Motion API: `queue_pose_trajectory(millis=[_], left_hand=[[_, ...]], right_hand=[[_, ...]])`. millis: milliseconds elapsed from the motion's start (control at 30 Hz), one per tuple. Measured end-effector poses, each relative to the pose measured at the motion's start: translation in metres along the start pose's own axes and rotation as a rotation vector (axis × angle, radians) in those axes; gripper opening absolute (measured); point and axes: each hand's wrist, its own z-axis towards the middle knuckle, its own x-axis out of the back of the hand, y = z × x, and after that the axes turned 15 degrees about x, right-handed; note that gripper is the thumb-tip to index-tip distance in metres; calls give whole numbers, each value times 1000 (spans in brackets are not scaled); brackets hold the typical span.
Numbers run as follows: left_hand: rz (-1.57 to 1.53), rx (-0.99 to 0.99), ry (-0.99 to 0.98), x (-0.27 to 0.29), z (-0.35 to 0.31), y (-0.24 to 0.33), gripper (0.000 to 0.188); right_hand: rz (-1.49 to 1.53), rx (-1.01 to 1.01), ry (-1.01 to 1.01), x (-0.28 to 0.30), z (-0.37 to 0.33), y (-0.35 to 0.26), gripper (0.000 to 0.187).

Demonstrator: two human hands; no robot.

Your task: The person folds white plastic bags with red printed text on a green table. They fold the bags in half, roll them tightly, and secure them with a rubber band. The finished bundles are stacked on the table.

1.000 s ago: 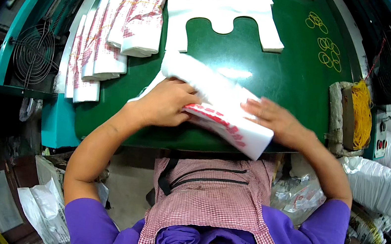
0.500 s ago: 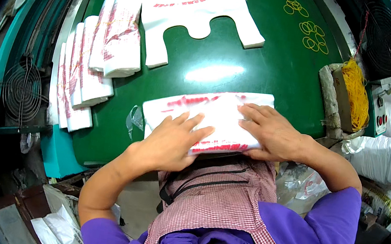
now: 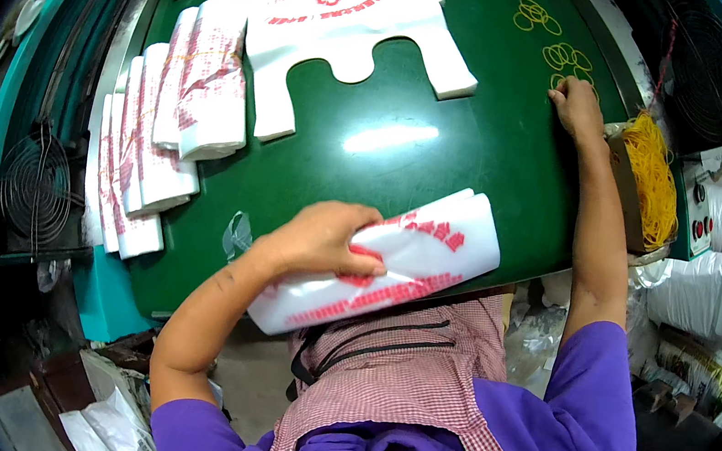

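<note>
A: L hand (image 3: 331,238)?
B: Gripping folded white plastic bag bundle w/ red print (image 3: 388,292), tilted, at near edge of glossy green tabletop (image 3: 516,173).
A: R hand (image 3: 577,110)?
B: Tabletop's R side, fingers curled at thin yellow rubber rings (image 3: 567,57); can't tell if any pinched.
A: Tabletop's L?
B: Rolled white plastic bundles, red-printed (image 3: 215,85), overlapping.

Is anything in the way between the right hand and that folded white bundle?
Nothing visible is: green tabletop lies between the right hand, at the loose yellow bands, and the folded white bundle in the left hand. The box of yellow bands stands farther right.
</note>
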Motion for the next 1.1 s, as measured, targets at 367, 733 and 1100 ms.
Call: queue_pose_trajectory(millis=[367, 733, 1100], left_hand=[[-1253, -140, 498, -47, -73, -38, 51], [-1567, -515, 84, -62, -75, -39, 58], [-1391, -255, 628, -20, -84, -82, 40]], right_hand=[[553, 729, 161, 33, -58, -188, 20], [2293, 189, -122, 33, -158, -230, 50], [1666, 346, -68, 2, -172, -269, 58]])
